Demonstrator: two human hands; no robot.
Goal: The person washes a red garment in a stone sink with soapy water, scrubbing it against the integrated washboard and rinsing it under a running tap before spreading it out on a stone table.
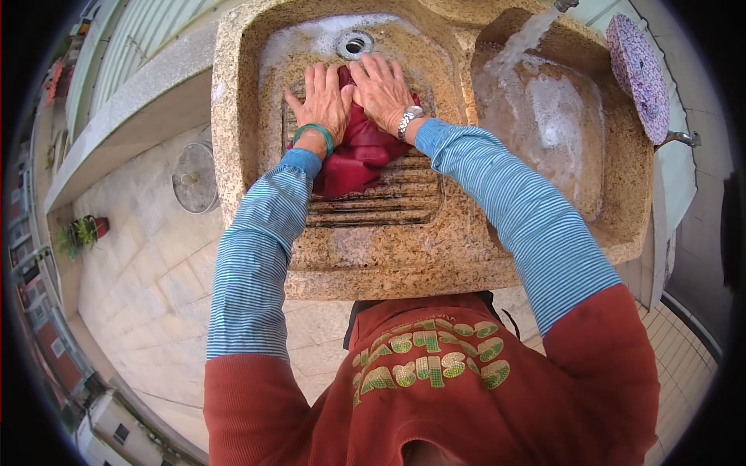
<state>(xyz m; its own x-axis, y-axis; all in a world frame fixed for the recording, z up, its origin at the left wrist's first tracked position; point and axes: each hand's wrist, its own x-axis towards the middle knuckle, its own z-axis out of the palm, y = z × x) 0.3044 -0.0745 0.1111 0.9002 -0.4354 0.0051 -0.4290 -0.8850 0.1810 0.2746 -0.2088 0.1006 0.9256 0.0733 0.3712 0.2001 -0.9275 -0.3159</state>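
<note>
A wet dark red cloth (pixel 364 154) lies bunched on the ribbed washboard (pixel 373 209) of a speckled stone sink. Both palms press down on its upper part, just below the metal drain (pixel 355 44). My left hand (pixel 322 102), with a green bangle at the wrist, rests flat on the cloth's left side, fingers spread. Beside it, thumbs close together, my right hand (pixel 382 93) lies on the cloth's right side, fingers extended, a metal watch on that wrist. Some of the cloth under the hands is hidden.
Water pours from a tap (pixel 565 4) into the right basin (pixel 568 116), where foam floats. A floral-patterned round object (pixel 638 78) stands at that basin's right rim. Left of the sink are a round metal lid or container (pixel 195 177), a parapet (pixel 134 110) and a potted plant (pixel 87 230).
</note>
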